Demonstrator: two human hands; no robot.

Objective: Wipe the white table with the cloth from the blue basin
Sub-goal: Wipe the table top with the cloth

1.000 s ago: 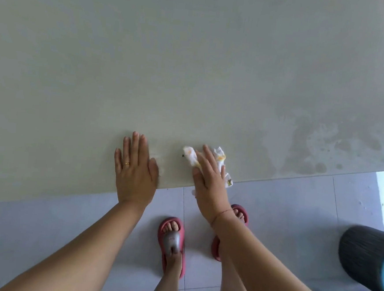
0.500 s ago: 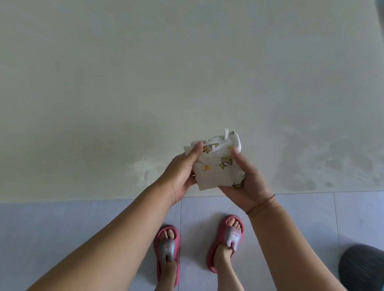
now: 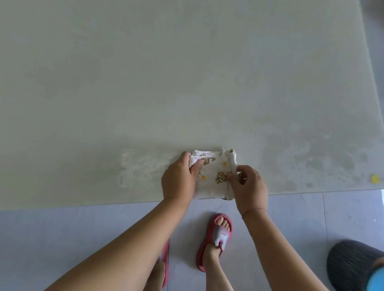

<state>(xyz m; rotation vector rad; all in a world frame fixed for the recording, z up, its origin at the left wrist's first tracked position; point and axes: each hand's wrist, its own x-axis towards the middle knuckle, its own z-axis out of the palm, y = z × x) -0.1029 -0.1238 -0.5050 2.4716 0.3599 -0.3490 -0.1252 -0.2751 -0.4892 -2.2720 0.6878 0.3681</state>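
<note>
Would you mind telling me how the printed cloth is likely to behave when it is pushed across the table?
The printed cloth looks thin and floppy: it lies folded with a rolled edge, so it may bunch unless pressed flat. Both the left hand and the right hand pinch it easily, suggesting it is light. Smears on the white table hint the cloth is damp and may drag a little.

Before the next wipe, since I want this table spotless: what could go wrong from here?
The cloth lies at the white table's near edge, pinched by the left hand and right hand; it could slide off. The wet smears and yellow speck near the right corner could be missed.
</note>
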